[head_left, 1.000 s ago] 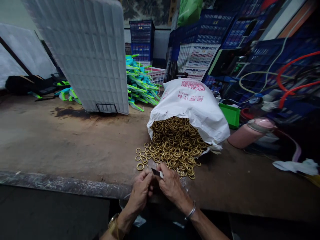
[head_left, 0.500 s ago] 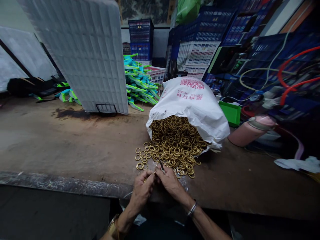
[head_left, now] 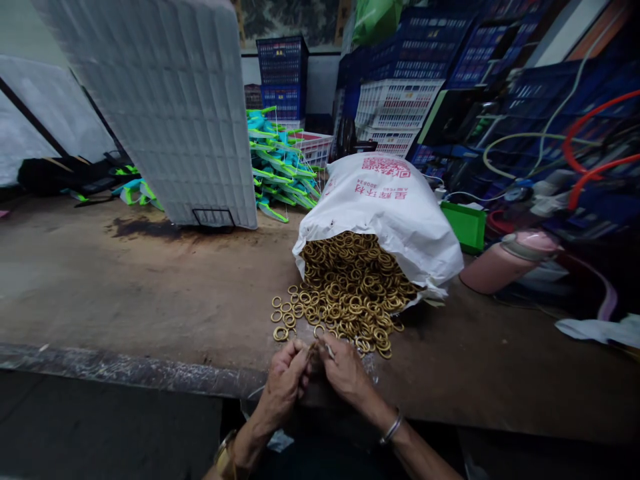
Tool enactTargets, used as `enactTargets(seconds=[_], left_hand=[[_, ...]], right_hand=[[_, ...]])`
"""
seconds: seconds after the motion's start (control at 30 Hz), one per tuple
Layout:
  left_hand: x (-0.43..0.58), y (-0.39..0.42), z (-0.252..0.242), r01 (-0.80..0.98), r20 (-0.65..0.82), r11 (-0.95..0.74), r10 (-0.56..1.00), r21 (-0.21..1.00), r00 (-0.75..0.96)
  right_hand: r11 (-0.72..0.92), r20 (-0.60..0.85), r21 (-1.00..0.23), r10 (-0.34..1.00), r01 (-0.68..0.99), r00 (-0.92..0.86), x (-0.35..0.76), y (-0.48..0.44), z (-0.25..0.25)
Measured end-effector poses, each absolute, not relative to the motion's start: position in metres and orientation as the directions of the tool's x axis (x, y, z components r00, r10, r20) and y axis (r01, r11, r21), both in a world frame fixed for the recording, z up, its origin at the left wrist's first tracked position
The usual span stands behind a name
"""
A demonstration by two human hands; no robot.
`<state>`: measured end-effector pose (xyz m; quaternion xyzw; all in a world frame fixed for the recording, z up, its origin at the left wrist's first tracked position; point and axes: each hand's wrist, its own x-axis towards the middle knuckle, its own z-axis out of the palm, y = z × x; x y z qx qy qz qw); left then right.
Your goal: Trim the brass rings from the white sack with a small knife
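Observation:
My left hand and my right hand meet at the near edge of the brown worktable, fingers pinched together. Between them sits a small brass ring, gripped by the left fingers. My right hand pinches a thin pale tool against it; I cannot make out what the tool is. Just beyond the fingers lies a heap of brass rings spilling from a white sack that lies on its side with red print on it.
A pink bottle lies right of the sack beside a green box. A tall white gridded panel stands at the back left. Blue-green parts are piled behind it. Blue and white crates and hoses fill the back right.
The dark blade-like piece seen sticking up in my right hand earlier has dropped low between the fingers. Both hands stay together at the table edge, shifted slightly.

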<state>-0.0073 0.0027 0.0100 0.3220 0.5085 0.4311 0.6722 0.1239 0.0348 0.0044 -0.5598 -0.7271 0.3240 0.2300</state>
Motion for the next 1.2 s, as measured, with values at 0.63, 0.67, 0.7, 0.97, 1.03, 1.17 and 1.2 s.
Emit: enactTargets(seconds=[0.63,0.67,0.7,0.97,1.03,1.17,1.2], left_hand=[[-0.014,-0.004,-0.004,-0.143,-0.208,0.212,0.977,0.967,0.040],[-0.015,-0.004,-0.005,-0.144,-0.210,0.213,0.977,0.966,0.034],[-0.015,-0.005,-0.005,-0.145,-0.217,0.220,0.976,0.965,0.030],[-0.027,-0.028,0.006,-0.225,-0.357,0.382,0.923,0.896,0.144],[-0.031,-0.035,0.006,-0.335,-0.352,0.410,0.909,0.848,0.223],[-0.040,-0.037,0.002,-0.554,-0.381,0.444,0.895,0.704,0.234],[-0.043,-0.036,0.002,-0.576,-0.392,0.440,0.895,0.689,0.214]], right_hand=[[0.273,-0.165,-0.346,0.924,0.898,-0.345,0.117,0.023,0.012],[0.272,-0.180,-0.339,0.921,0.901,-0.345,0.116,0.022,0.011],[0.274,-0.192,-0.332,0.917,0.902,-0.349,0.115,0.021,0.011],[0.278,-0.222,-0.246,0.916,0.929,-0.333,0.113,0.027,0.003],[0.268,-0.204,-0.230,0.926,0.936,-0.316,0.112,0.033,0.006],[0.329,-0.107,-0.284,0.923,0.901,-0.371,0.100,0.042,0.010],[0.359,-0.071,-0.309,0.915,0.881,-0.398,0.094,0.043,0.009]])
